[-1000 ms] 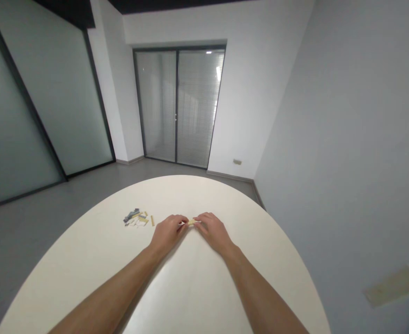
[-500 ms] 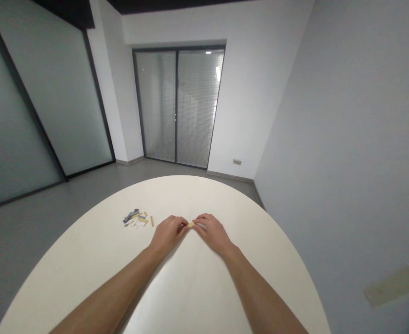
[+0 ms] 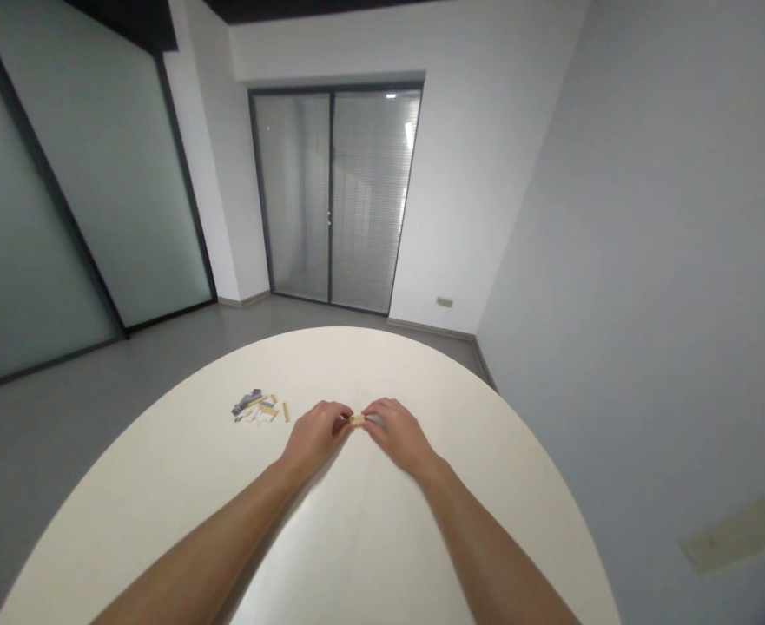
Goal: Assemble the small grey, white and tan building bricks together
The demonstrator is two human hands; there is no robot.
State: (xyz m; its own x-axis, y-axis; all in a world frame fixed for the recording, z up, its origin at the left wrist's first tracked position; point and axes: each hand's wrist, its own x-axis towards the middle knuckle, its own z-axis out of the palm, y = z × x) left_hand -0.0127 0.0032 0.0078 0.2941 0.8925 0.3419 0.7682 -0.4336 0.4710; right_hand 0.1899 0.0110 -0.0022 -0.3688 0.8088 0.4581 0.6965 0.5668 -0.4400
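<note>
Between my two hands is a small pale-yellow building-block piece [image 3: 357,420], just above or on the white table. My left hand [image 3: 318,434] pinches its left end with thumb and fingertips. From the other side, my right hand [image 3: 395,431] grips the right end in the same way. The fingertips cover both ends, so only the middle of the piece shows. To the left of my left hand lies a loose pile of small grey, yellow and white pieces [image 3: 268,411]. One narrow yellow piece [image 3: 286,411] sits at the pile's right edge.
The round white table [image 3: 460,521] fills the lower view, its curved edge running far side to both sides. Beyond it are a grey floor [image 3: 180,347], a glazed door with blinds [image 3: 369,200] and frosted panels [image 3: 115,174]. A plain wall [image 3: 642,260] stands at right.
Both hands stay at nearly the same spot with the yellow piece between them. The fingers have shifted very slightly, and a little more of the piece shows. The pile is unchanged.
</note>
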